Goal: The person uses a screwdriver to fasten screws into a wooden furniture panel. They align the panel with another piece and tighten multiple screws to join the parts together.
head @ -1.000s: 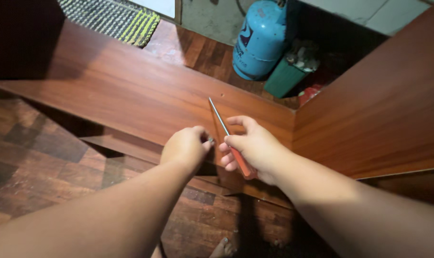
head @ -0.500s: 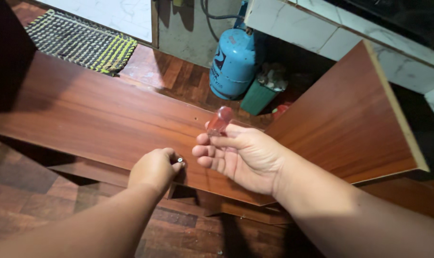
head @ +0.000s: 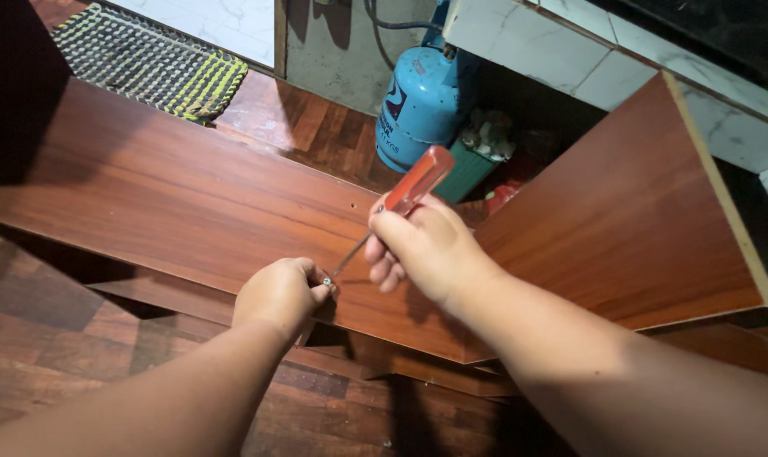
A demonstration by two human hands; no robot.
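Left hand (head: 281,292): grip pinched shut on a small metal screw (head: 326,281), held at the near edge of the long wooden panel (head: 164,203).
Right hand (head: 422,245): fingers wrapped tight round a screwdriver (head: 405,196) with a red translucent handle; handle tilts up and away, shaft slants down-left, tip just beside the screw.
Second panel (head: 638,211): same reddish wood, pale raw edge on the far side, meets the long panel at a corner right of the hands.
Behind: blue gas cylinder (head: 418,97) against the wall, green container (head: 469,169) touching it.
Far left: woven mat (head: 147,59), grey with yellow.
Below: dark plank floor (head: 54,355).
Obstruction: right knuckles hide part of the shaft.
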